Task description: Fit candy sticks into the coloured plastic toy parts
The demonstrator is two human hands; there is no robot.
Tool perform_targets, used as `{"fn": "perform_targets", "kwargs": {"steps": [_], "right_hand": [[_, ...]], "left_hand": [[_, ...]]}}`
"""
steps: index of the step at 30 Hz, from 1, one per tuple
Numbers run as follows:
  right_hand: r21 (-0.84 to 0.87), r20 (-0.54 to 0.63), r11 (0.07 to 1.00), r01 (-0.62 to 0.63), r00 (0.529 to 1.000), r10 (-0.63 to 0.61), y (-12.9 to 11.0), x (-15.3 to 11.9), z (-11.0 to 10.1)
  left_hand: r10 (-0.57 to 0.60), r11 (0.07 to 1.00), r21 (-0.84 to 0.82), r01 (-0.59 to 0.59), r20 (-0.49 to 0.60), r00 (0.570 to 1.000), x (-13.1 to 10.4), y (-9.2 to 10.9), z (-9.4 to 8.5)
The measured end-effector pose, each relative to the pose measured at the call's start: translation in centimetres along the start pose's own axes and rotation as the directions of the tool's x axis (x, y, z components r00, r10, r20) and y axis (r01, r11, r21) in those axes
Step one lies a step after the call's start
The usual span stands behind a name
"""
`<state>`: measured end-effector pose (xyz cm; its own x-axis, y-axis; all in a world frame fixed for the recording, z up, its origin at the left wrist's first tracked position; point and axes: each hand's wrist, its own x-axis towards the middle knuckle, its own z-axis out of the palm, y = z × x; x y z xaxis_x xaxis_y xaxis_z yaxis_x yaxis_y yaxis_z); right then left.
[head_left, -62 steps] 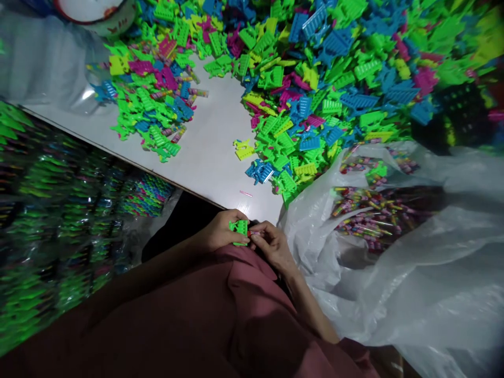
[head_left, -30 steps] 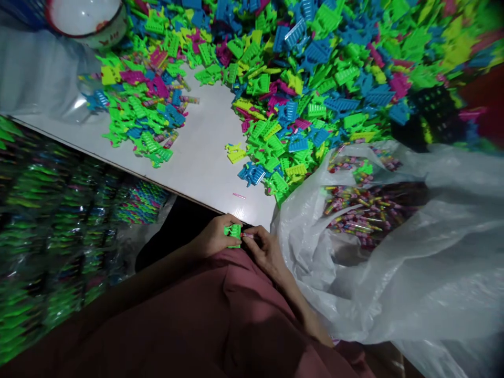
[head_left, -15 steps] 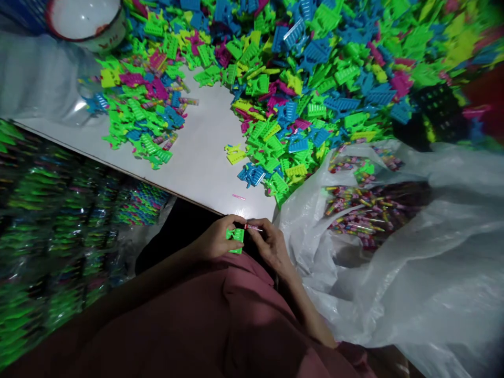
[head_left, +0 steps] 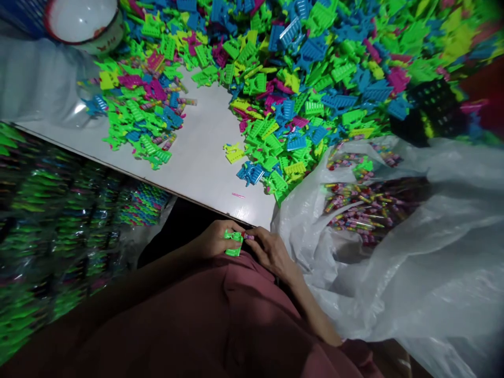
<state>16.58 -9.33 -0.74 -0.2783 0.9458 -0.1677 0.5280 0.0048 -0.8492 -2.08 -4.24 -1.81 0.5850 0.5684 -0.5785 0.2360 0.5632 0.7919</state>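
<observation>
Close to my body, just below the table's front edge, my left hand (head_left: 216, 239) grips a bright green plastic toy piece (head_left: 233, 243) between thumb and fingers. My right hand (head_left: 272, 252) pinches a small pink-and-red candy tube (head_left: 248, 236), whose end meets the right side of the green piece. Whether the tube is inside the piece or only touching it, I cannot tell. A thin pink strip (head_left: 238, 196) lies on the white table (head_left: 208, 131) beyond my hands.
A big heap of coloured plastic pieces (head_left: 299, 94) covers the table's far side. At left lies a smaller pile with tubes in it (head_left: 145, 110), near an enamel bowl (head_left: 84, 23). A clear plastic bag of tubes (head_left: 362, 210) is at right; bagged pieces (head_left: 43, 199) lie lower left.
My right hand has turned and brought the tube against the green piece. The green piece has tilted slightly in my left hand and both hands sit a little lower.
</observation>
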Motion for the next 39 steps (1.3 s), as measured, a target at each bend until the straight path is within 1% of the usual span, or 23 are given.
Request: {"fn": "perform_targets", "kwargs": {"steps": [4,6,8,11,15,17,20,25,31,34,36,39], "right_hand": [[0.045,0.037,0.999,0.015,0.999,-0.016,0.1,-0.9,0.7],[0.067,0.000,0.998,-0.011,1.000,0.011,0.3,-1.2,1.2],[0.088,-0.053,0.995,-0.052,0.997,0.056,0.5,-1.1,1.5],[0.129,-0.092,0.987,-0.093,0.990,0.105,0.5,-0.7,1.5],[0.150,-0.164,0.977,-0.153,0.971,0.177,0.1,-0.2,1.1],[0.153,-0.182,0.974,-0.168,0.964,0.195,0.0,-0.1,1.0],[0.164,-0.178,0.973,-0.161,0.966,0.190,-0.1,0.0,1.1],[0.196,-0.174,0.970,-0.143,0.968,0.178,-0.2,0.3,1.3],[0.216,-0.138,0.967,-0.136,0.976,0.169,0.1,0.4,1.2],[0.264,-0.154,0.950,-0.165,0.965,0.210,0.1,0.4,1.4],[0.290,-0.163,0.940,-0.180,0.959,0.234,0.1,0.5,1.5],[0.288,-0.168,0.942,-0.170,0.960,0.225,0.1,0.5,1.8]], "left_hand": [[-0.030,0.997,0.068,0.028,0.033,0.999,0.0,0.2,-0.5],[-0.024,0.994,0.104,0.020,0.038,0.999,0.1,0.5,-0.6],[0.019,0.988,0.154,-0.020,0.007,1.000,0.1,0.8,-0.5],[0.080,0.978,0.199,-0.070,-0.045,0.996,0.0,1.1,-0.3],[0.083,0.983,0.172,-0.069,-0.078,0.993,0.1,1.2,-0.2],[0.106,0.980,0.180,-0.088,-0.091,0.990,0.1,1.0,-0.3],[0.132,0.980,0.161,-0.116,-0.093,0.987,0.2,0.7,-0.3],[0.130,0.990,0.058,-0.126,-0.079,0.988,0.3,0.4,-0.2],[0.118,0.990,0.092,-0.110,-0.084,0.989,0.2,0.9,-0.1],[0.117,0.989,0.101,-0.109,-0.081,0.990,0.1,1.4,0.1],[0.097,0.992,0.085,-0.090,-0.083,0.992,0.1,1.6,0.2],[0.065,0.997,0.055,-0.061,-0.074,0.995,0.0,1.7,0.3]]}}
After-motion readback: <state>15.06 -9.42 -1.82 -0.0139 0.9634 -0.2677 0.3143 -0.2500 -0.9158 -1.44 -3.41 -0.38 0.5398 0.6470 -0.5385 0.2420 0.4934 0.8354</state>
